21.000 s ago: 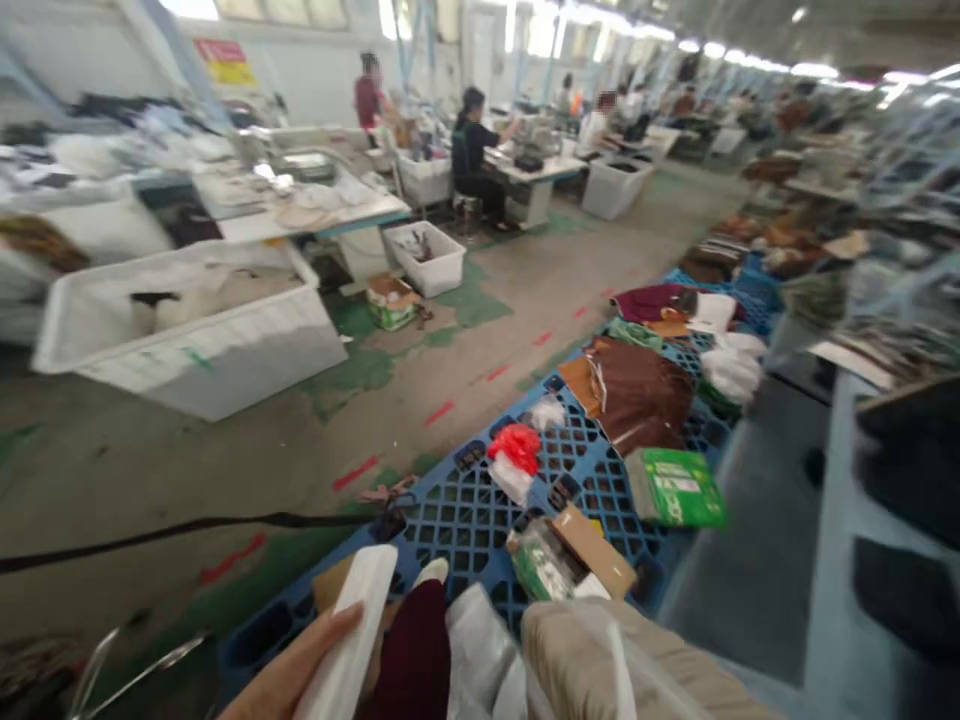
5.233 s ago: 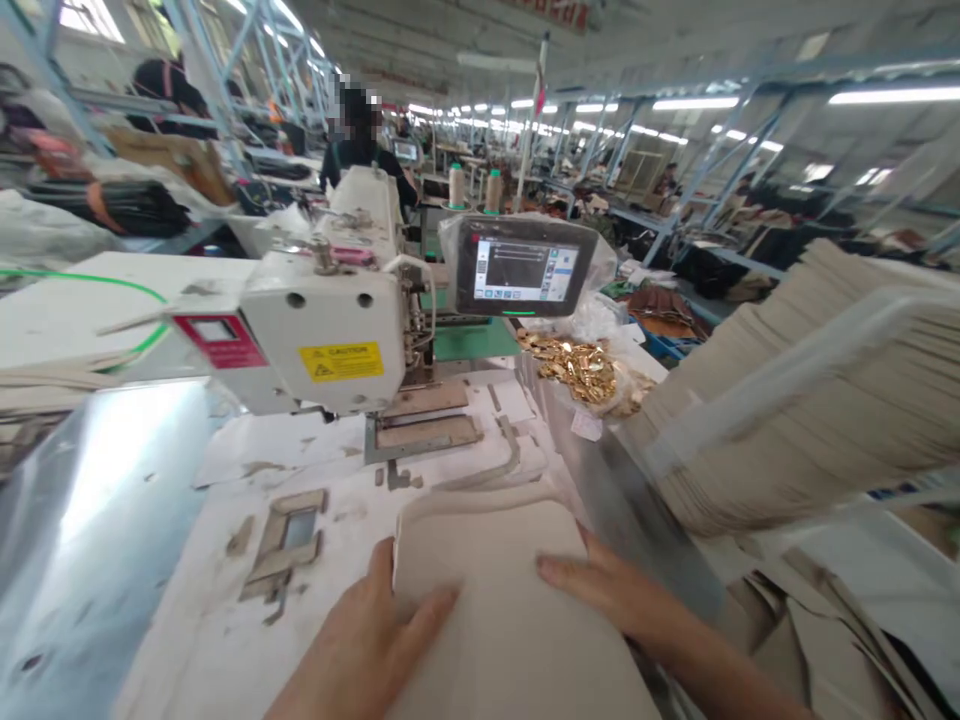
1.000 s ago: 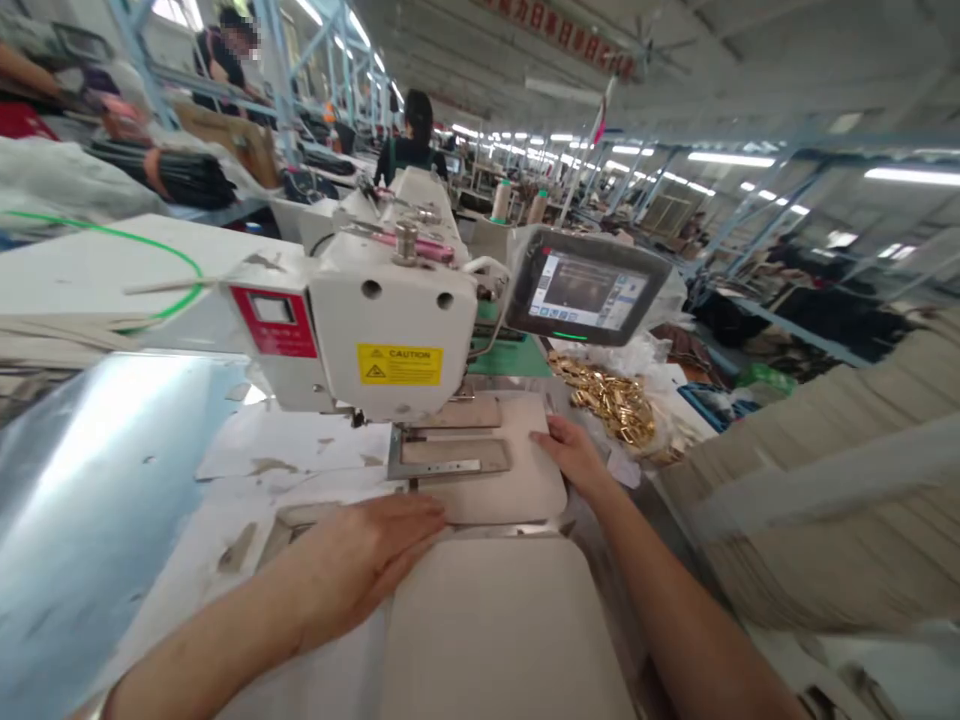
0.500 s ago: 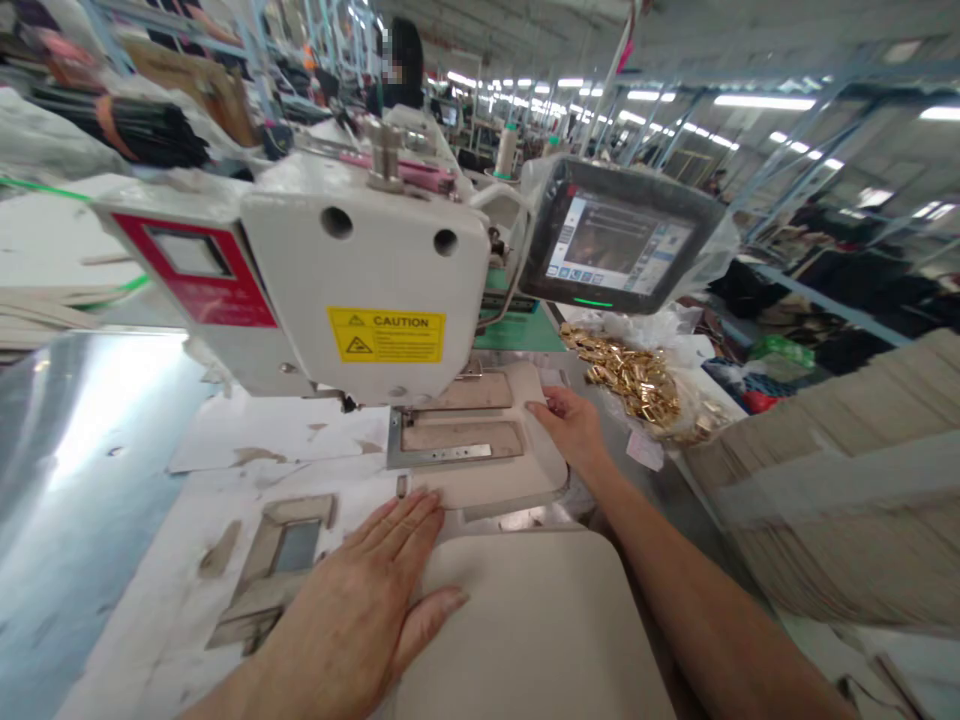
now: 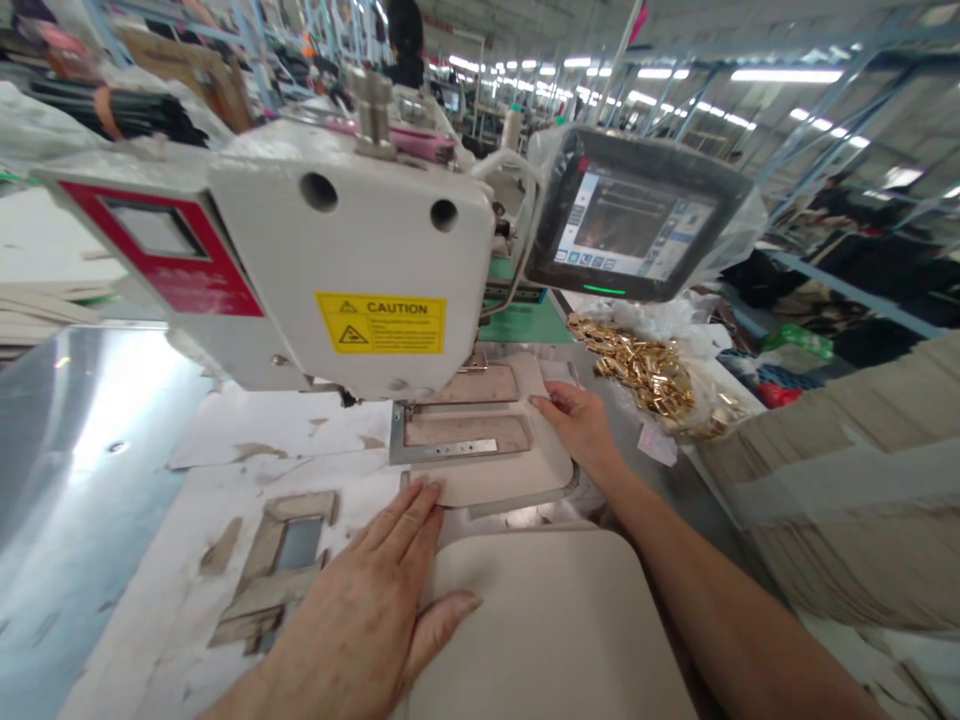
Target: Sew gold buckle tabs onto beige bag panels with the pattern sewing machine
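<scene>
A beige panel [image 5: 495, 482] with rounded corners lies under the sewing machine's metal clamp frame [image 5: 442, 456]. My left hand [image 5: 375, 570] rests flat, palm down, fingertips on the panel's near-left corner. Its thumb reaches over a second beige panel [image 5: 555, 620], which lies closer to me. At the far panel's right edge is my right hand [image 5: 577, 420], closed, with the thumb on top and the other fingers curled at the edge. The underside of that grip is hidden.
The sewing machine head [image 5: 360, 230] overhangs the work, with a control screen [image 5: 637, 220] at its right. Gold metal hardware [image 5: 652, 370] is heaped beyond my right hand. Stacked beige pieces [image 5: 847, 480] stand at right; a cardboard-like frame [image 5: 262, 570] lies left.
The view has shifted slightly, making the machine look nearer. Both hands remain at the same far panel, with only slight movement of the left fingertips at its corner.
</scene>
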Available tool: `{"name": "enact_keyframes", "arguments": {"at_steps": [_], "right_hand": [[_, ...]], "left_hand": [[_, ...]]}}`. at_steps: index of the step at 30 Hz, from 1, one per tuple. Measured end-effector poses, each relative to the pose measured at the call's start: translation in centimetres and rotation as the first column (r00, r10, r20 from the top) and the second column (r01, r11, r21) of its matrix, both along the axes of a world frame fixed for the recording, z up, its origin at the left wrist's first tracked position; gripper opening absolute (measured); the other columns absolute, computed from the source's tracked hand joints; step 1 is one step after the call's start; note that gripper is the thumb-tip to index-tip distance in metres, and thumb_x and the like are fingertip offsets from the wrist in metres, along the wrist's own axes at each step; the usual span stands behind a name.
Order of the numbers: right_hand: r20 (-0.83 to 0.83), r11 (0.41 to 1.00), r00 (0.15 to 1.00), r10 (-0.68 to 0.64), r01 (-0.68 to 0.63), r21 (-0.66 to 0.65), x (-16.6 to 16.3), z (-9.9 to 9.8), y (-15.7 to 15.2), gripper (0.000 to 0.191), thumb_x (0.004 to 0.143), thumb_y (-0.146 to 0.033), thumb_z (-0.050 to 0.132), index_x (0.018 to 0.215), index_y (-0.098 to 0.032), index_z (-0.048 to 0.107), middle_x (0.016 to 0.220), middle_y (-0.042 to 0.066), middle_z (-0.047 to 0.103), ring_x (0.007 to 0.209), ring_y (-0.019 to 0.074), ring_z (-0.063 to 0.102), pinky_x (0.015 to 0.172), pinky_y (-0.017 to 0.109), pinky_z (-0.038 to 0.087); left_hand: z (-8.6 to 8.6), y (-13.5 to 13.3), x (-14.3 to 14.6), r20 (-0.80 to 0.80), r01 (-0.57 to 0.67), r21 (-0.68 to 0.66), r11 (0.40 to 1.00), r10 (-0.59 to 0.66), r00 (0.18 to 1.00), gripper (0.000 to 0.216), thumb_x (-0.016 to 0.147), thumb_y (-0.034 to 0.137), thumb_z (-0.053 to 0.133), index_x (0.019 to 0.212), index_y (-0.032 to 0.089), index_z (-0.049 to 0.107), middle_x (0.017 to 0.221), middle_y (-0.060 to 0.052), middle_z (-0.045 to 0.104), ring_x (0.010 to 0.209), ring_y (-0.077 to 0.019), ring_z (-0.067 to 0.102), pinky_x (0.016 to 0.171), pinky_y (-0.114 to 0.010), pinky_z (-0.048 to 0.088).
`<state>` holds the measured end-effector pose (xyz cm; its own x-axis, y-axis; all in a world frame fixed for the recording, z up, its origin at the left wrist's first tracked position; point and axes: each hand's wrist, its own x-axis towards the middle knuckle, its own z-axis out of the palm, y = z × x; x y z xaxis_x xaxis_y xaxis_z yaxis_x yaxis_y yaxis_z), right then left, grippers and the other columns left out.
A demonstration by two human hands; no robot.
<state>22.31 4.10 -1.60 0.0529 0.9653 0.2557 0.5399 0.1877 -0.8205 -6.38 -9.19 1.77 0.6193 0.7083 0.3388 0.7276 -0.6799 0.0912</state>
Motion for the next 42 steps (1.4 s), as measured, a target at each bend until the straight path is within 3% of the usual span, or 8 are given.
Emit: {"name": "enact_keyframes", "arguments": {"at_steps": [8,11,13,15,18,20,29,42], "right_hand": [[0.180,0.992,0.983,-0.042,0.019,0.127,-0.5,-0.4,0.0,0.039,0.083,-0.029,0.059,0.119,-0.017,0.065,0.096,0.008,0.071,0.078,0.0201,0.065,0.072,0.034,0.054],[0.206,0.973,0.972,-0.110,0.064,0.221,-0.2,0.4,-0.3,0.050,0.080,-0.030,0.063,0.128,-0.015,0.058,0.117,0.015,0.065,0.090,0.0225,0.065,0.073,0.036,0.056],[0.244,0.972,0.969,-0.043,-0.016,0.236,0.4,1.6,-1.3,0.045,0.084,-0.032,0.060,0.126,-0.016,0.060,0.123,0.015,0.063,0.101,0.0240,0.064,0.080,0.037,0.056],[0.310,0.970,0.942,0.128,-0.185,0.159,1.2,3.0,-3.1,0.034,0.091,-0.033,0.054,0.120,-0.019,0.064,0.120,0.012,0.066,0.109,0.0234,0.063,0.091,0.040,0.053],[0.386,0.903,0.830,0.403,-0.430,-0.017,2.5,4.5,-6.6,0.034,0.098,-0.032,0.043,0.120,-0.019,0.066,0.124,0.011,0.065,0.120,0.0220,0.058,0.106,0.043,0.044],[0.414,0.863,0.773,0.482,-0.501,-0.068,3.1,4.7,-8.6,0.037,0.100,-0.030,0.038,0.123,-0.017,0.064,0.131,0.012,0.061,0.129,0.0217,0.051,0.111,0.044,0.039],[0.358,0.877,0.825,0.437,-0.479,0.033,3.1,3.9,-10.2,0.038,0.102,-0.028,0.031,0.113,-0.015,0.065,0.111,0.012,0.066,0.110,0.0211,0.057,0.101,0.043,0.045],[0.528,0.857,0.695,0.488,-0.497,-0.138,3.2,4.6,-11.7,0.045,0.101,-0.029,0.033,0.139,-0.013,0.051,0.146,0.014,0.046,0.140,0.0233,0.036,0.115,0.047,0.032]], "left_hand": [[0.3,0.0,-0.2,-0.032,0.029,0.002,1.000,-0.029,0.999,0.064,0.089,0.059,0.044,0.128,0.011,0.058,0.135,-0.018,0.058,0.122,-0.0311,0.058,0.094,-0.044,0.055],[0.1,0.4,-0.5,-0.021,0.034,0.015,0.999,-0.034,0.999,0.066,0.088,0.061,0.045,0.133,0.014,0.055,0.136,-0.015,0.058,0.122,-0.0305,0.058,0.095,-0.044,0.054],[0.0,0.7,-0.7,-0.024,0.044,0.025,0.999,-0.043,0.999,0.065,0.087,0.061,0.046,0.130,0.014,0.058,0.134,-0.014,0.059,0.119,-0.0297,0.060,0.095,-0.043,0.054],[0.0,1.0,-0.8,-0.026,0.062,0.030,0.998,-0.062,0.998,0.063,0.087,0.061,0.046,0.126,0.014,0.061,0.133,-0.013,0.061,0.117,-0.0286,0.062,0.094,-0.041,0.054],[0.3,1.1,-0.8,-0.003,0.072,0.034,0.997,-0.072,0.997,0.062,0.087,0.062,0.046,0.124,0.015,0.063,0.131,-0.011,0.063,0.114,-0.0272,0.063,0.094,-0.039,0.054],[0.6,1.2,-0.7,0.015,0.067,0.053,0.996,-0.068,0.998,0.062,0.086,0.063,0.046,0.120,0.015,0.065,0.126,-0.011,0.066,0.111,-0.0267,0.064,0.093,-0.038,0.054],[1.5,2.0,-1.1,-0.005,0.107,0.126,0.986,-0.107,0.994,0.057,0.091,0.061,0.037,0.114,0.017,0.066,0.112,-0.007,0.072,0.099,-0.0228,0.067,0.088,-0.033,0.053],[0.8,1.6,-0.9,-0.004,0.070,-0.037,0.997,-0.070,0.998,0.055,0.086,0.062,0.048,0.126,0.026,0.061,0.120,-0.004,0.068,0.109,-0.0248,0.061,0.096,-0.037,0.050]]}}
